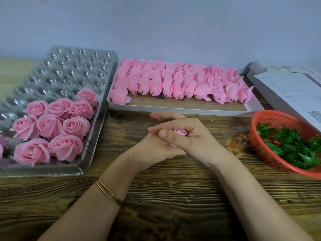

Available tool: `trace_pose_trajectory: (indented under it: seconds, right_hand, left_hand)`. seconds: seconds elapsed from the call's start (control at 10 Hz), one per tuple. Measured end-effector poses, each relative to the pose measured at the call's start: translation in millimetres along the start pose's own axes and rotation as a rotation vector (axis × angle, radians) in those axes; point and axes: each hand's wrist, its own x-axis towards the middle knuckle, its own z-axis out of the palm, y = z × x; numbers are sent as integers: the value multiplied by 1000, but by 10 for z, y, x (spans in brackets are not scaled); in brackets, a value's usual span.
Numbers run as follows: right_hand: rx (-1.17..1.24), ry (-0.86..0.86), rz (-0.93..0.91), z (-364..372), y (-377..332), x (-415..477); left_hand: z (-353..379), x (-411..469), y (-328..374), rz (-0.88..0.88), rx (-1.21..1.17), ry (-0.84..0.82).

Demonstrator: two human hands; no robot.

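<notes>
Pink rose (pixel 179 132) above the middle of the bench (pixel 173 188), cupped between left hand (pixel 154 150) and right hand (pixel 198 138). Only the top of the bloom and a sliver of petal lower down on show, the rest buried under fingers. Grip of both hands wrapped round it, right laid over left, fingers crossing; hard to sort out which fingertip belongs to which hand. Gold bangles (pixel 108 193) on the left wrist. To the left, a clear plastic tray (pixel 69 70) moulded into rows of round wells, with 9 finished roses (pixel 49 125) seated face-up in the near part and more cut off at the left border. Just behind the hands, a shallow white box (pixel 173 110) packed with pink flower heads (pixel 173 80) lying on their sides in tight rows, short dark stubs poking out of the front row, a strip of brown floor bare along the near wall. To the right, a red mesh basket (pixel 271 119) holding a heap of green leafy pieces (pixel 291 145), its far side cut off by the border. Behind the basket, white papers (pixel 286 87), print too blurred to read, a square code clipped at the edge.
</notes>
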Motion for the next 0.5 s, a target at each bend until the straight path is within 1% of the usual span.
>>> trace_pose_trajectory:
  seconds: [0.1,0.2,0.3,0.4,0.5]
  right_hand:
    - [-83,-23,15,3,2,-2]
    - [-206,-47,28,-10,-7,-15]
    - [-312,-54,47,-17,-24,-38]
    - [-398,-58,64,-29,-39,-60]
    - [-377,-8,65,-37,-46,-67]
  left_hand:
    - [44,34,-22,28,114,42]
    - [42,-24,70,79,67,52]
    - [93,-5,-43,52,227,57]
    - [75,-99,-243,-348,620,75]
    - [52,-106,-335,-120,228,-88]
